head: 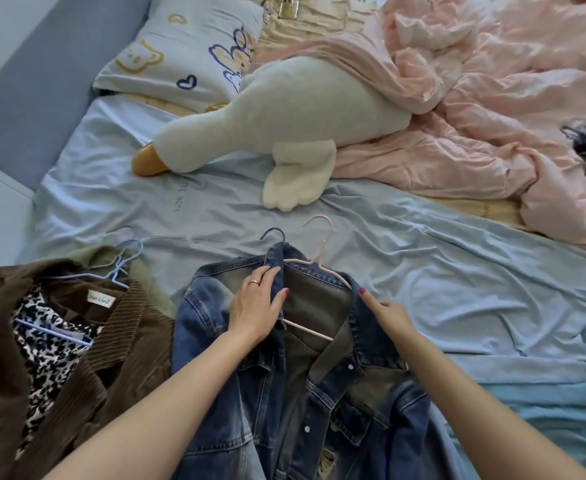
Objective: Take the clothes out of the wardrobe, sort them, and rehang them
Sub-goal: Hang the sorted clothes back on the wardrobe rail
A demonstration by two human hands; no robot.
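The left hand [257, 303] grasps the left collar edge of the denim jacket [305, 382], fingers curled over the fabric, while the right hand [386, 315] pinches the right collar side. The jacket lies open on the blue sheet [457, 278], its long axis running from the person toward the plush goose [250, 126], collar pointing away, with a pink hanger [314, 268] inside the neck. Just left lies a brown corduroy jacket [76, 368] over a leopard-print top [47, 341] on blue hangers [121, 265]; a pink duvet [492, 109] is heaped beyond.
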